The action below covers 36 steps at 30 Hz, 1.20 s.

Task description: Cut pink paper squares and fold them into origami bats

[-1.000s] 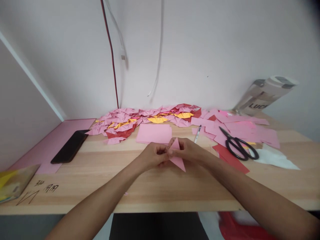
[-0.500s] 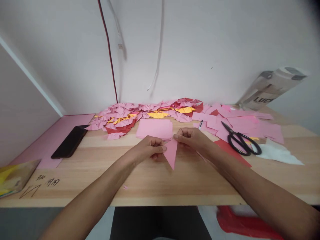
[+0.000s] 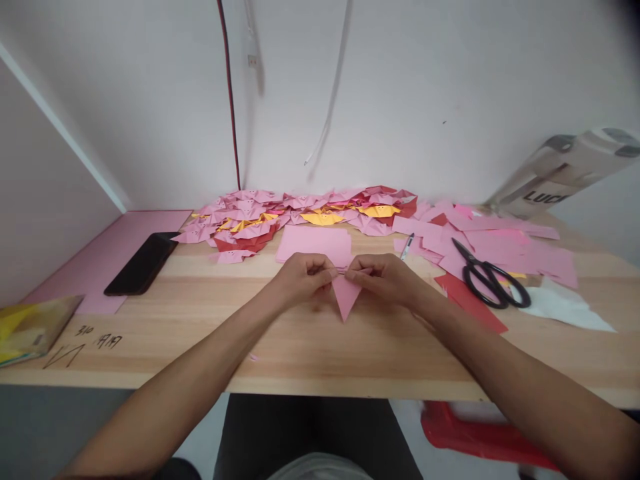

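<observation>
A pink folded paper triangle (image 3: 346, 296) hangs point-down just above the wooden table (image 3: 310, 347). My left hand (image 3: 303, 278) pinches its upper left corner and my right hand (image 3: 383, 277) pinches its upper right corner; both hands are closed on the top edge. Right behind my hands lies a flat stack of pink paper squares (image 3: 315, 243). Farther back a long heap of folded pink, red and yellow paper figures (image 3: 300, 217) runs along the wall.
A black phone (image 3: 141, 263) lies left on a pink sheet (image 3: 100, 260). Black scissors (image 3: 493, 275), a pen (image 3: 407, 247), loose pink sheets (image 3: 505, 247), a red sheet (image 3: 470, 303) and white paper (image 3: 563, 307) lie right. A yellow packet (image 3: 27, 330) sits far left.
The paper triangle was turned from a slanted hold to point straight down. Both hands shifted to its two upper corners and drew closer to the pink stack.
</observation>
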Each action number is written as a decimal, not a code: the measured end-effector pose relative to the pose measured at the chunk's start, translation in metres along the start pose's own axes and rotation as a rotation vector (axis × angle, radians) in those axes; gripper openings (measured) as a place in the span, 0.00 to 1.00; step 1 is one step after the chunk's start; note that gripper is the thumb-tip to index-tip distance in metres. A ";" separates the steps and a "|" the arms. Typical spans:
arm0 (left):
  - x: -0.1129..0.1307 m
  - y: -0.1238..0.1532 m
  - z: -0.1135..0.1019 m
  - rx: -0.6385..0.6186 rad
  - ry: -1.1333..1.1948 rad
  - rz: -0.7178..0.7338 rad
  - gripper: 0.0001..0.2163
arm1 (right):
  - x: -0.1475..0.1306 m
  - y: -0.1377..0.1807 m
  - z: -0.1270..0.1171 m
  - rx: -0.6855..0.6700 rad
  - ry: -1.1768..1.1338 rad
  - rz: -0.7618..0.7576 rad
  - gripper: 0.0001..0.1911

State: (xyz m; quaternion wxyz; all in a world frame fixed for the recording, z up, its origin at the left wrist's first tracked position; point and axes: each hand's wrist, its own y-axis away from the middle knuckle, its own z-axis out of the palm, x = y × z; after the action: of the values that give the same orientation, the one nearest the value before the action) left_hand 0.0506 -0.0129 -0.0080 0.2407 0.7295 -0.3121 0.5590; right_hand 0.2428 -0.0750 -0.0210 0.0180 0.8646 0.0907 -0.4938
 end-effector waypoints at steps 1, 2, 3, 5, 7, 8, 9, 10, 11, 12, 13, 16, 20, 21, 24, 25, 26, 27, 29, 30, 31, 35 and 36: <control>0.000 0.000 0.001 0.019 0.019 0.006 0.12 | 0.002 0.000 -0.001 -0.012 -0.015 0.000 0.16; 0.000 0.000 0.001 0.026 0.035 0.000 0.13 | 0.003 0.000 -0.001 -0.018 -0.027 0.002 0.16; 0.000 0.000 0.002 0.019 0.046 -0.019 0.14 | 0.003 -0.001 -0.002 -0.017 -0.037 0.006 0.16; 0.001 0.001 0.003 -0.023 0.052 -0.066 0.15 | 0.003 -0.001 -0.002 0.014 -0.048 0.016 0.16; 0.001 0.002 0.005 -0.046 0.003 -0.063 0.14 | 0.003 -0.002 -0.001 0.040 -0.047 0.030 0.16; 0.000 0.002 0.005 -0.042 -0.038 -0.043 0.13 | 0.003 -0.003 -0.001 0.043 -0.044 0.037 0.16; 0.000 0.001 0.006 -0.024 -0.079 -0.022 0.12 | 0.003 -0.003 -0.001 0.041 -0.045 0.043 0.16; -0.001 0.001 0.006 0.000 -0.115 -0.006 0.12 | 0.003 -0.003 -0.002 0.035 -0.047 0.048 0.16; -0.002 0.000 0.005 0.022 -0.144 -0.003 0.11 | 0.003 -0.003 -0.003 0.028 -0.045 0.050 0.16; -0.002 -0.001 0.004 0.038 -0.163 -0.011 0.11 | 0.004 -0.003 -0.005 0.024 -0.039 0.051 0.16; -0.003 -0.002 0.003 0.046 -0.174 -0.025 0.10 | 0.004 -0.003 -0.007 0.018 -0.024 0.052 0.16; -0.002 -0.002 -0.002 0.037 -0.187 -0.056 0.09 | 0.004 -0.002 -0.012 -0.003 0.040 0.072 0.19; 0.003 0.000 -0.006 -0.039 -0.213 -0.076 0.09 | 0.000 -0.002 -0.010 0.052 0.063 0.032 0.14; 0.004 0.001 -0.006 -0.055 -0.222 -0.076 0.10 | -0.001 -0.002 -0.007 0.062 0.074 0.011 0.12; 0.003 0.001 -0.001 -0.039 -0.188 -0.064 0.10 | -0.002 -0.002 0.000 0.033 0.109 -0.015 0.12; 0.002 0.000 0.000 -0.024 -0.147 -0.066 0.11 | -0.002 -0.002 0.002 0.030 0.106 -0.014 0.13; 0.001 0.000 0.002 -0.019 -0.098 -0.072 0.11 | -0.001 -0.002 0.002 0.041 0.098 -0.013 0.13; 0.000 0.001 0.003 -0.022 -0.051 -0.081 0.12 | -0.001 -0.003 0.002 0.065 0.088 -0.012 0.14; -0.003 0.001 0.005 -0.040 0.005 -0.096 0.13 | 0.000 -0.002 0.001 0.111 0.067 -0.013 0.14; -0.004 0.001 0.005 -0.042 0.002 -0.097 0.13 | 0.000 -0.002 0.000 0.117 0.058 -0.017 0.14; -0.005 0.001 0.005 -0.033 -0.019 -0.089 0.13 | 0.000 -0.002 0.000 0.118 0.055 -0.021 0.14; -0.002 0.001 0.007 0.010 -0.208 -0.021 0.12 | -0.005 -0.001 0.004 0.126 0.098 -0.040 0.13; -0.001 0.001 0.008 0.001 -0.252 -0.008 0.12 | -0.007 0.000 0.005 0.130 0.123 -0.049 0.12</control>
State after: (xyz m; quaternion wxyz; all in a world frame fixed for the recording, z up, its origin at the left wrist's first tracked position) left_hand 0.0550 -0.0191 -0.0113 0.2016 0.7953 -0.3368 0.4620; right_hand 0.2349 -0.0763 -0.0178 -0.0556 0.8903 0.0804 -0.4447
